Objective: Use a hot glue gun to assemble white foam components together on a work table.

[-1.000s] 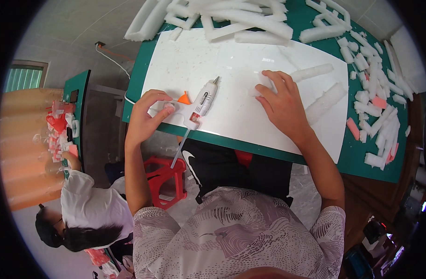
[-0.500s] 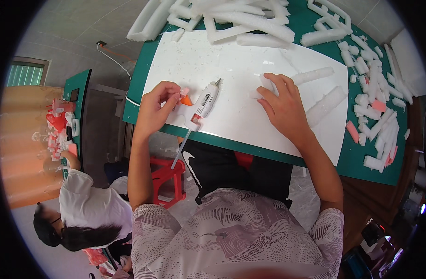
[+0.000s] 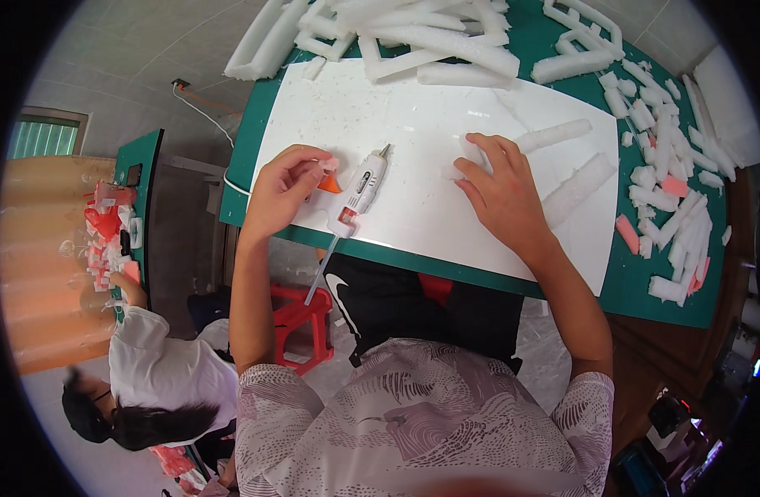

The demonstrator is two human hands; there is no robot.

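Colours and patterns on and around your worktop

Your worktop [image 3: 256,157] is dark green, overlaid by a plain white board [image 3: 413,141]; on it lies a white glue gun [image 3: 362,189] with grey tip, beside a small orange piece [image 3: 330,185] and a pale pink bit [image 3: 329,164] at your left hand [image 3: 282,192]. White foam strips [image 3: 446,41] crowd the far edge; white foam offcuts [image 3: 670,182] on the right mix with a few salmon-pink ones [image 3: 627,234]. Your shirt [image 3: 413,422] is pale mauve-grey with dark swirling line print; your shorts [image 3: 413,306] are black. Below sits a red stool [image 3: 301,327]. The person [image 3: 169,373] to your left wears white, beside red and pink scraps [image 3: 106,232] on a second green worktop [image 3: 140,157].
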